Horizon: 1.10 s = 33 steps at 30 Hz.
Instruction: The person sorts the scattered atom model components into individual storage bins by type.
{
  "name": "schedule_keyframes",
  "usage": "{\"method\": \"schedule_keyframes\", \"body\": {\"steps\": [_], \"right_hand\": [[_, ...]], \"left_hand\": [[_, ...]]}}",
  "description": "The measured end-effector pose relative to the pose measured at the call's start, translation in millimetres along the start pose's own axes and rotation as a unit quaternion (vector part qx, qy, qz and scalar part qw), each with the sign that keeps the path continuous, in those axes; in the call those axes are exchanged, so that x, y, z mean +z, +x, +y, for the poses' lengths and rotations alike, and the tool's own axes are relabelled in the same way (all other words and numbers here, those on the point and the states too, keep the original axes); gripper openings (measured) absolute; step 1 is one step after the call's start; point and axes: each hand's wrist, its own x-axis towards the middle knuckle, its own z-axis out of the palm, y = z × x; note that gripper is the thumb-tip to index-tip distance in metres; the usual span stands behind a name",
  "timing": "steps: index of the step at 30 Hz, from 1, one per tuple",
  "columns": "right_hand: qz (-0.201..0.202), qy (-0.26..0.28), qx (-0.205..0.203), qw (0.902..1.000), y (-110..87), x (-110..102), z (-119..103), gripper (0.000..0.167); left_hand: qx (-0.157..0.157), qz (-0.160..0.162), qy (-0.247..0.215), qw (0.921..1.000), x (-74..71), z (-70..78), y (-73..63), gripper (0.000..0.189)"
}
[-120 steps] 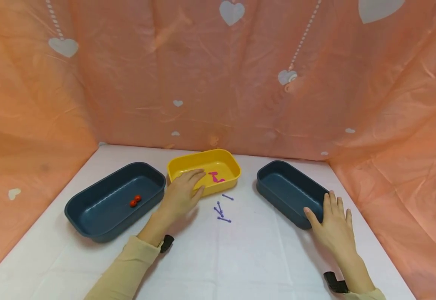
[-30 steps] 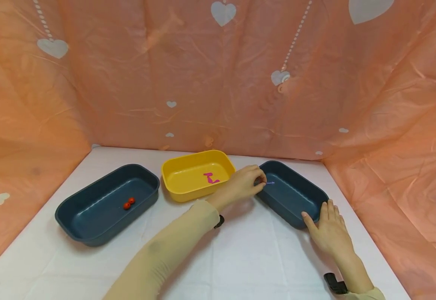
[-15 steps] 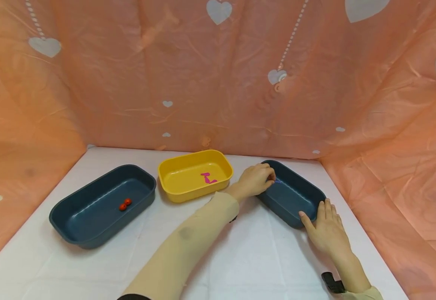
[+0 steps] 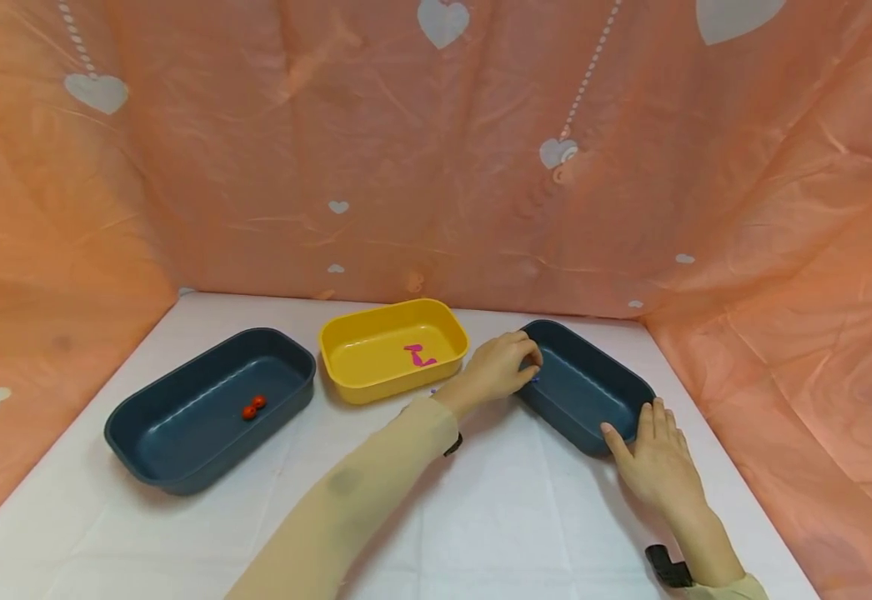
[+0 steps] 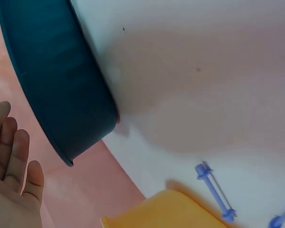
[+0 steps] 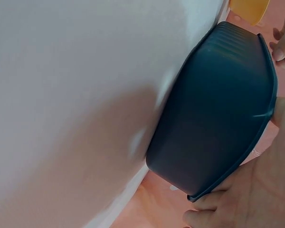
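Observation:
In the head view my left hand (image 4: 498,367) hovers at the left end of the right dark-blue tray (image 4: 586,392), thumb and fingers loosely bent and apart. Just below the thumb shows a small purple bar (image 4: 535,380), apparently inside this tray and partly hidden. My right hand (image 4: 661,458) rests at the tray's near right corner, its fingers straight along the end and its thumb on the near rim. The left wrist view shows two purple bars with flared ends on the white cloth, one purple bar (image 5: 213,192) lying near the yellow tray (image 5: 166,211).
Several pink pieces (image 4: 417,356) lie in the yellow tray at the back middle. A second dark-blue tray (image 4: 173,475) on the left holds two red balls (image 4: 253,407). Orange cloth with white hearts (image 4: 406,150) encloses the white tabletop (image 4: 496,517).
My left hand has carried a purple bar from the table to the right tray, let it go there, and drawn back slightly left. My right hand has stayed on that tray.

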Motion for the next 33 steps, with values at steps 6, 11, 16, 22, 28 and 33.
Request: {"method": "schedule_keyframes", "body": {"steps": [6,11,16,22,28,33], "right_hand": [[0.002,0.0,-0.003,1.0,-0.7,0,0,0.1],[0.002,-0.002,-0.003,1.0,-1.4,-1,-1,0.1],[0.004,-0.004,-0.006,1.0,-1.1,-1,0,0.1],[-0.003,-0.004,-0.004,1.0,-2.1,0,1,0.101],[0.001,-0.008,-0.009,0.9999,-1.5,0,1,0.1],[-0.002,-0.009,-0.007,0.9999,-0.8,-1,0,0.101]], "left_hand": [[0.003,0.038,-0.033,0.9987,-5.2,-5.4,-14.8,0.013],[0.001,0.081,-0.073,0.994,-11.5,-8.5,-30.9,0.01],[-0.008,0.107,-0.094,0.9898,-16.1,-16.3,-50.0,0.008],[-0.001,0.125,-0.083,0.9887,-21.0,-30.9,-72.7,0.009],[-0.019,0.094,-0.047,0.9942,-29.9,-45.2,-95.3,0.008],[-0.021,0.039,-0.015,0.9989,-36.2,-54.5,-107.7,0.014]]}}
